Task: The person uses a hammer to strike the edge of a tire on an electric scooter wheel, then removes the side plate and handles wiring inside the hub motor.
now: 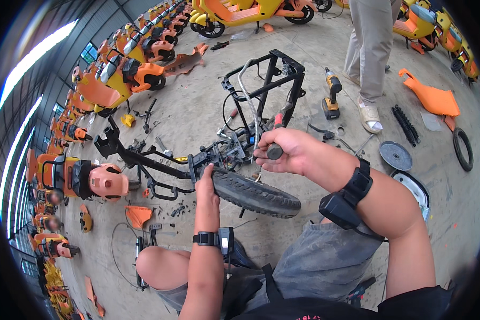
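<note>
A scooter wheel with a black, treaded tyre [258,198] is in front of my knees, joined to a bare black scooter frame [274,85] lying on the floor. My left hand [205,186] grips the tyre's left end, thumb on top, with the other fingers partly hidden. My right hand [289,153] is closed round a tool with a round black handle end [274,151], held above the wheel. The tool's far part is hidden behind the hand. Just beyond the fingers a red grip [278,120] shows; I cannot tell whether it belongs to the same tool.
A yellow-black cordless drill [331,96] stands right of the frame, near another person's legs [369,53]. Further right lie an orange panel [432,96], a black spring [405,126], a grey disc [396,155] and a loose tyre [463,149]. Orange-yellow scooters [108,88] line the left.
</note>
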`<action>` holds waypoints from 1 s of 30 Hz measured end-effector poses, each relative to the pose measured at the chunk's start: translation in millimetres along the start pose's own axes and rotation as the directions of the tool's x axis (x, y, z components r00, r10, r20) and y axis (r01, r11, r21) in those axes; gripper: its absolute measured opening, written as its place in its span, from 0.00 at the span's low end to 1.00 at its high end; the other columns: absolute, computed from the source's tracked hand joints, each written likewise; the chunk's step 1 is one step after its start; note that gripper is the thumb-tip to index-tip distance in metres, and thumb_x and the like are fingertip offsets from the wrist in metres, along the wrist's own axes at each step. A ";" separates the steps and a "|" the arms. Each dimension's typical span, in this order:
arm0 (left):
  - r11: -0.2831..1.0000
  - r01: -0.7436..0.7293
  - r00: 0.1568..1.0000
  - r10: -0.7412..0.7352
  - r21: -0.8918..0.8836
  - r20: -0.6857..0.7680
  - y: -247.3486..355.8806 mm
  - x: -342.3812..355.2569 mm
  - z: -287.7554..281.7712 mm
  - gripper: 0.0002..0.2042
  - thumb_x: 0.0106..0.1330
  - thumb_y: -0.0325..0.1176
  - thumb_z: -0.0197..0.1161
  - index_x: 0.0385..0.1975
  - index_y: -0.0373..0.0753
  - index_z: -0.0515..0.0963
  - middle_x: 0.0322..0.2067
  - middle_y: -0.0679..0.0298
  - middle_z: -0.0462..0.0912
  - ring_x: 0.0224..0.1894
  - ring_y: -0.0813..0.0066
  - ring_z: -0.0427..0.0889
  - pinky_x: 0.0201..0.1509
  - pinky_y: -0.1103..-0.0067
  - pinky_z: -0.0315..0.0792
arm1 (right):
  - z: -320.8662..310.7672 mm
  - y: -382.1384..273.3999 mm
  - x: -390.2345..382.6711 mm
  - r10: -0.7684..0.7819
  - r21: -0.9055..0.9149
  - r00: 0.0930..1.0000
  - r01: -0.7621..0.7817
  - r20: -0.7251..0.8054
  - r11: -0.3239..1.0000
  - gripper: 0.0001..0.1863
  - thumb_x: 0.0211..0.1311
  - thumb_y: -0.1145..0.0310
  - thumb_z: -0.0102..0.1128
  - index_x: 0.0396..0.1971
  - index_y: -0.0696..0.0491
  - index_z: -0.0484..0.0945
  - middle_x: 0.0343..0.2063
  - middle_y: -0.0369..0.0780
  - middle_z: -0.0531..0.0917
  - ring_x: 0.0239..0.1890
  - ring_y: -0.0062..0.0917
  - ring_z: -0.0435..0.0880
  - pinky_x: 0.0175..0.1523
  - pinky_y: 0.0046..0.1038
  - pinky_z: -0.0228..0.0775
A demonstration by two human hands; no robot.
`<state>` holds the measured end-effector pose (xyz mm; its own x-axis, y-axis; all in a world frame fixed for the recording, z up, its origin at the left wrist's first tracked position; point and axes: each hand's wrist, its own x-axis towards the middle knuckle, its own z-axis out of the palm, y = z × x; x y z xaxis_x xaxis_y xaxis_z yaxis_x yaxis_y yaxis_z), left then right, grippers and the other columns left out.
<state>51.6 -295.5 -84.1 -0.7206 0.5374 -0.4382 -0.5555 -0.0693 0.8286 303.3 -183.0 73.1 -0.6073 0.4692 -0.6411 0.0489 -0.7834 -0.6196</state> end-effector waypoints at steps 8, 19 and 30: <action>0.951 -0.007 0.971 -0.067 0.308 0.228 17.9 -6.4 0.9 0.11 0.63 0.31 0.60 0.40 0.30 0.77 0.30 0.58 0.83 0.31 0.66 0.84 0.39 0.73 0.79 | -17.4 -0.2 -15.5 -0.010 0.018 1.000 0.010 -0.003 1.000 0.05 0.57 0.71 0.59 0.31 0.56 0.76 0.34 0.42 0.82 0.37 0.33 0.83 0.44 0.34 0.77; 0.875 -0.040 0.932 -0.142 0.483 0.333 31.0 -17.6 51.9 0.16 0.61 0.29 0.60 0.48 0.31 0.75 0.37 0.59 0.84 0.33 0.70 0.84 0.38 0.77 0.78 | -36.8 6.1 -42.3 -0.026 0.082 0.999 0.022 0.045 0.996 0.05 0.56 0.74 0.59 0.31 0.58 0.75 0.32 0.42 0.81 0.34 0.31 0.83 0.41 0.31 0.78; 0.875 0.003 0.887 -0.225 0.483 0.403 53.9 -22.7 39.1 0.20 0.63 0.32 0.57 0.55 0.34 0.71 0.39 0.57 0.83 0.36 0.69 0.85 0.39 0.74 0.81 | -54.0 14.6 -51.5 0.101 -0.009 0.994 -0.101 0.048 0.995 0.08 0.58 0.74 0.60 0.35 0.61 0.75 0.38 0.45 0.82 0.41 0.33 0.83 0.44 0.33 0.78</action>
<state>54.3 -278.6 -15.8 -0.3473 0.8307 -0.4351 -0.2878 0.3472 0.8926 378.2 -196.6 72.7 -0.6369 0.3670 -0.6780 0.1175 -0.8229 -0.5559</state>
